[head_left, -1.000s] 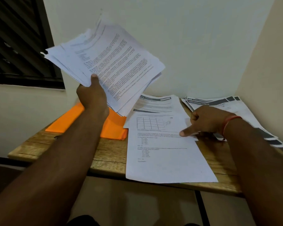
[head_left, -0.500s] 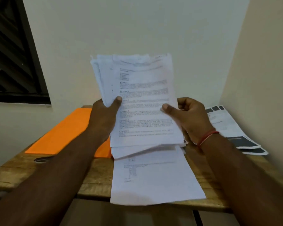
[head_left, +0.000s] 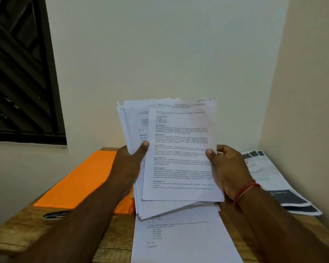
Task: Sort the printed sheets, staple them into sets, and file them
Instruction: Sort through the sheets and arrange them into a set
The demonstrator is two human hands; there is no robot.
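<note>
A loose stack of printed sheets (head_left: 179, 149) is held upright above the wooden table (head_left: 23, 230). My left hand (head_left: 129, 166) grips the stack's left edge, thumb on the front. My right hand (head_left: 226, 168) pinches the right edge of the front sheet, thumb on top. Below the stack a single printed sheet (head_left: 182, 242) lies flat and hangs over the table's front edge. An orange folder (head_left: 84, 179) lies on the table to the left. A stapler (head_left: 55, 214), dark and metallic, lies at the folder's near corner, partly hidden by my left forearm.
Printed sheets with dark header bands (head_left: 273, 186) are fanned out at the table's right, against the side wall. A dark louvred window (head_left: 17, 73) is on the left wall. Walls close the table in at the back and right.
My left hand brought the stack down from the upper left to the centre. My right hand left the sheet on the table and took the stack's right edge. The front sheet now sits slightly apart.
</note>
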